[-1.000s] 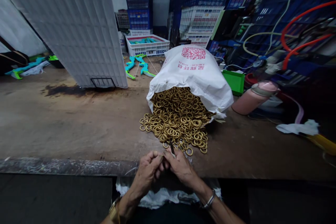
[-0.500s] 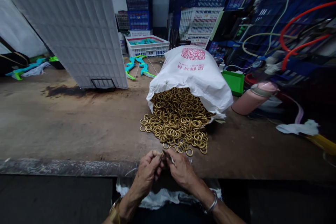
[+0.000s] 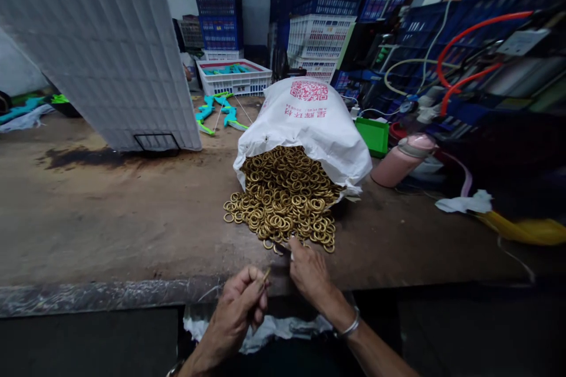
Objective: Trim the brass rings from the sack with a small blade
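Observation:
My left hand (image 3: 243,300) pinches a brass-coloured ring (image 3: 266,274), seen nearly edge-on, above the table's front edge. My right hand (image 3: 309,271) is closed around a small knife (image 3: 282,248); its dark blade points left, and the handle is mostly hidden by the fingers. The blade lies over the near edge of a heap of brass-coloured rings (image 3: 278,206). These rings spill from the mouth of a white woven sack (image 3: 309,121) with red print, lying on its side.
Behind the sack stand a white crate (image 3: 234,83) and stacked blue crates (image 3: 219,9). A toy bow (image 3: 227,115) lies left of the sack, near a tall pale panel (image 3: 110,53). Right of it are a green tray (image 3: 374,135) and a pink bottle (image 3: 402,162). White cloth (image 3: 260,333) hangs below the table edge.
My hands have come apart. The right hand has moved forward with the knife to the heap's edge, while the left stays low with its ring. The camera view has turned slightly right.

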Demonstrator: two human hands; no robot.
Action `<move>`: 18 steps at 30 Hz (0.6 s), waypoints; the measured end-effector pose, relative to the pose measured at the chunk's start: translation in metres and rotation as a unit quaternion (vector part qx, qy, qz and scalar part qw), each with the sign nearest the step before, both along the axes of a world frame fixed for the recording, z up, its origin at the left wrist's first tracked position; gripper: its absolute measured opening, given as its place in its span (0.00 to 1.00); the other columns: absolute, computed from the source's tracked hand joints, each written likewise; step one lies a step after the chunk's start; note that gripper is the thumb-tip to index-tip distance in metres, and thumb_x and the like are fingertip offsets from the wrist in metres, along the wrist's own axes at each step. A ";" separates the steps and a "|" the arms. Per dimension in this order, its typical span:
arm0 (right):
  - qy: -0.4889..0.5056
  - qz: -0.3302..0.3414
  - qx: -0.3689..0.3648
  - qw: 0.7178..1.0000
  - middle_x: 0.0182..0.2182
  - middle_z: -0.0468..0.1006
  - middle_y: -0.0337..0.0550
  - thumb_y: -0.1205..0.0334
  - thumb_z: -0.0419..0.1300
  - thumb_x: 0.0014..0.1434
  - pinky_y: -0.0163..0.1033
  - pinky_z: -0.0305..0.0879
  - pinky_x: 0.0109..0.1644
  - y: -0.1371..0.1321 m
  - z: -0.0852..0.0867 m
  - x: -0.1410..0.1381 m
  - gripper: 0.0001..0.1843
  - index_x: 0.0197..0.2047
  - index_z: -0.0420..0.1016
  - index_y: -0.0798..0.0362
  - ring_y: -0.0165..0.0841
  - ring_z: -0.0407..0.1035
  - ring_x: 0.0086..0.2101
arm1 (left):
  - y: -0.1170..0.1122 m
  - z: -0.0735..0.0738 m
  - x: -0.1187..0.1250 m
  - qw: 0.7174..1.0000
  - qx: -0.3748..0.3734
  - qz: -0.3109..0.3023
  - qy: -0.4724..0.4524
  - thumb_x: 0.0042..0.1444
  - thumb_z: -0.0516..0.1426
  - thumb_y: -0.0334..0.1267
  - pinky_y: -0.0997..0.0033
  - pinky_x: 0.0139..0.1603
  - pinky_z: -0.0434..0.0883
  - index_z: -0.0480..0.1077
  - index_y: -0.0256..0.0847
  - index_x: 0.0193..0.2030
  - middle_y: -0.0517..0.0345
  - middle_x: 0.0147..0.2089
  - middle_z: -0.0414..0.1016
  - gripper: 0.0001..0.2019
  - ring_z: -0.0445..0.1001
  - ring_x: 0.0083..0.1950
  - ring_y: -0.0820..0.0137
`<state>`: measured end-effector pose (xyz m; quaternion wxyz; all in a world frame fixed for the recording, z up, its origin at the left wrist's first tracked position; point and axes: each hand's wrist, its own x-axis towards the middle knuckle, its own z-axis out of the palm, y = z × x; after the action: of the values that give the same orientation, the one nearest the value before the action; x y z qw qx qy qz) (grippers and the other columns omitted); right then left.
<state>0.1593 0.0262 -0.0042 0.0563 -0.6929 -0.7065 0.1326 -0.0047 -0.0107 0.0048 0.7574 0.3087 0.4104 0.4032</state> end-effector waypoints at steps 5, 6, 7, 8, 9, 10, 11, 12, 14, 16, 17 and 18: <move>0.057 -0.004 0.057 0.997 0.29 0.75 0.41 0.77 0.48 0.47 0.33 0.50 0.33 -0.002 -0.002 0.022 0.15 0.37 0.65 0.52 0.31 0.68 0.32 | 0.001 0.000 0.002 0.996 -0.053 0.014 -0.076 0.50 0.56 0.44 0.82 0.14 0.53 0.65 0.37 0.29 0.61 0.24 0.67 0.11 0.58 0.17 0.81; 0.061 0.001 0.059 0.996 0.30 0.75 0.40 0.75 0.49 0.48 0.33 0.50 0.33 -0.004 -0.003 0.020 0.14 0.37 0.65 0.52 0.32 0.68 0.33 | 0.003 0.000 0.003 0.995 -0.057 0.017 -0.074 0.50 0.56 0.45 0.81 0.14 0.54 0.66 0.36 0.29 0.59 0.25 0.68 0.12 0.59 0.17 0.81; 0.061 0.003 0.057 0.997 0.31 0.75 0.41 0.74 0.50 0.49 0.33 0.51 0.33 -0.006 -0.004 0.017 0.13 0.38 0.65 0.52 0.32 0.68 0.33 | 0.004 -0.001 0.004 0.996 -0.059 0.020 -0.070 0.50 0.56 0.45 0.81 0.15 0.54 0.67 0.35 0.30 0.58 0.25 0.68 0.12 0.60 0.18 0.81; 0.056 0.003 0.054 0.997 0.32 0.75 0.41 0.72 0.50 0.51 0.33 0.51 0.33 -0.007 -0.005 0.013 0.12 0.39 0.65 0.51 0.32 0.68 0.34 | 0.005 -0.001 0.004 0.996 -0.064 0.023 -0.066 0.50 0.56 0.44 0.80 0.15 0.55 0.67 0.34 0.30 0.57 0.26 0.69 0.12 0.60 0.18 0.80; 0.050 0.003 0.050 0.997 0.34 0.75 0.41 0.71 0.50 0.52 0.34 0.51 0.33 -0.008 -0.006 0.009 0.12 0.41 0.65 0.51 0.33 0.68 0.34 | 0.006 -0.001 0.005 0.995 -0.069 0.030 -0.066 0.50 0.56 0.43 0.80 0.16 0.56 0.67 0.34 0.29 0.56 0.26 0.69 0.11 0.61 0.19 0.80; 0.042 0.000 0.047 0.998 0.35 0.75 0.41 0.69 0.51 0.53 0.34 0.50 0.33 -0.008 -0.007 0.004 0.12 0.42 0.64 0.50 0.33 0.68 0.34 | 0.007 -0.001 0.004 0.994 -0.075 0.038 -0.071 0.49 0.57 0.42 0.80 0.16 0.56 0.67 0.35 0.29 0.56 0.27 0.70 0.10 0.62 0.19 0.80; 0.031 -0.005 0.044 0.999 0.36 0.75 0.41 0.69 0.51 0.53 0.34 0.50 0.33 -0.008 -0.007 0.000 0.12 0.42 0.64 0.49 0.33 0.68 0.35 | 0.007 0.000 0.004 0.992 -0.083 0.045 -0.080 0.48 0.58 0.41 0.80 0.17 0.56 0.66 0.36 0.29 0.57 0.28 0.70 0.09 0.62 0.20 0.79; 0.020 -0.011 0.038 0.999 0.36 0.75 0.41 0.68 0.51 0.54 0.34 0.50 0.33 -0.007 -0.007 -0.004 0.11 0.42 0.64 0.49 0.33 0.68 0.35 | 0.007 0.000 0.003 0.990 -0.092 0.051 -0.091 0.47 0.58 0.40 0.80 0.17 0.56 0.66 0.37 0.29 0.57 0.28 0.70 0.08 0.63 0.21 0.78; 0.002 -0.018 0.028 0.999 0.34 0.75 0.40 0.68 0.52 0.54 0.34 0.49 0.33 -0.004 -0.006 -0.008 0.10 0.40 0.64 0.49 0.33 0.68 0.34 | 0.008 -0.001 0.000 0.985 -0.112 0.059 -0.115 0.46 0.59 0.38 0.81 0.18 0.57 0.66 0.39 0.33 0.59 0.28 0.70 0.08 0.65 0.23 0.78; -0.009 -0.024 0.018 1.000 0.32 0.75 0.40 0.68 0.51 0.54 0.34 0.49 0.33 0.000 -0.003 -0.010 0.08 0.39 0.64 0.49 0.32 0.69 0.33 | 0.009 -0.002 -0.003 0.979 -0.136 0.064 -0.135 0.46 0.59 0.38 0.81 0.20 0.58 0.67 0.38 0.34 0.59 0.28 0.69 0.10 0.65 0.24 0.77; -0.012 -0.027 0.013 0.999 0.32 0.75 0.41 0.67 0.51 0.55 0.35 0.49 0.32 0.002 -0.001 -0.011 0.08 0.39 0.64 0.50 0.33 0.69 0.33 | 0.010 -0.003 -0.004 0.977 -0.145 0.067 -0.144 0.46 0.60 0.39 0.81 0.21 0.58 0.67 0.37 0.33 0.59 0.28 0.68 0.09 0.66 0.25 0.77; -0.011 -0.032 0.010 0.999 0.32 0.75 0.42 0.66 0.51 0.55 0.35 0.49 0.32 0.003 0.000 -0.011 0.07 0.39 0.63 0.50 0.33 0.69 0.34 | 0.010 -0.004 -0.004 0.975 -0.149 0.069 -0.150 0.45 0.60 0.40 0.81 0.21 0.59 0.67 0.36 0.30 0.59 0.28 0.68 0.09 0.66 0.25 0.77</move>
<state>0.1481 0.0293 -0.0043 0.0595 -0.7157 -0.6861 0.1160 -0.0086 -0.0005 0.0003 0.8183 0.0992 0.3679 0.4303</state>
